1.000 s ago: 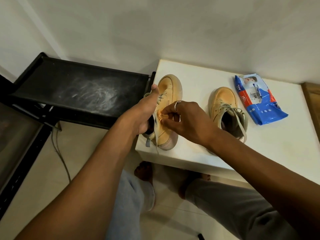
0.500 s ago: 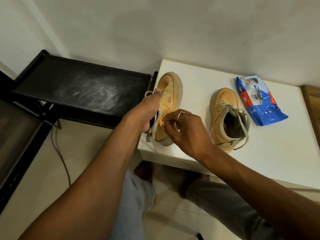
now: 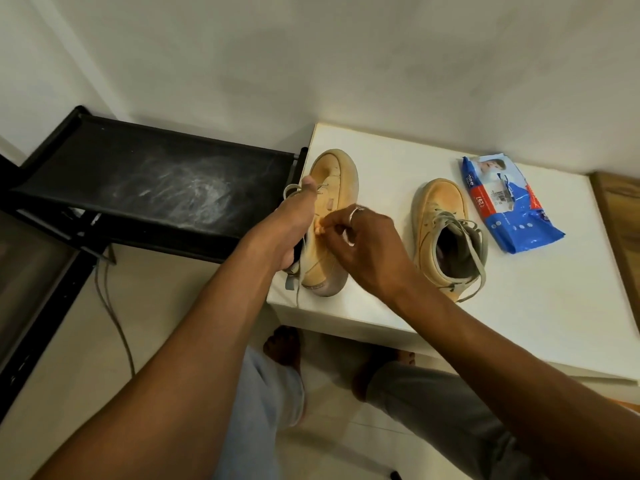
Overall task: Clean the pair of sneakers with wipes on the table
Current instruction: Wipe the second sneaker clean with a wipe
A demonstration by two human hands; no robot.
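Note:
Two tan sneakers are on the white table (image 3: 398,157). The left sneaker (image 3: 337,178) is tilted on its side at the table's left edge, sole facing right. My left hand (image 3: 291,230) grips it at the opening, thumb up along the laces. My right hand (image 3: 367,244), a ring on one finger, pinches a small crumpled wipe (image 3: 319,229), stained orange, against the sneaker's side. The right sneaker (image 3: 446,230) stands upright, laces loose. A blue pack of wipes (image 3: 509,209) lies to its right.
A black dusty shelf rack (image 3: 156,181) stands left of the table, touching its corner. A cable (image 3: 114,317) trails on the tiled floor below. My legs and bare feet (image 3: 284,348) are under the table's front edge. A wooden surface (image 3: 620,216) borders the table at right.
My right hand has slid the wipe a little along the left sneaker's side. The left hand keeps its grip on the shoe; the view has shifted slightly.

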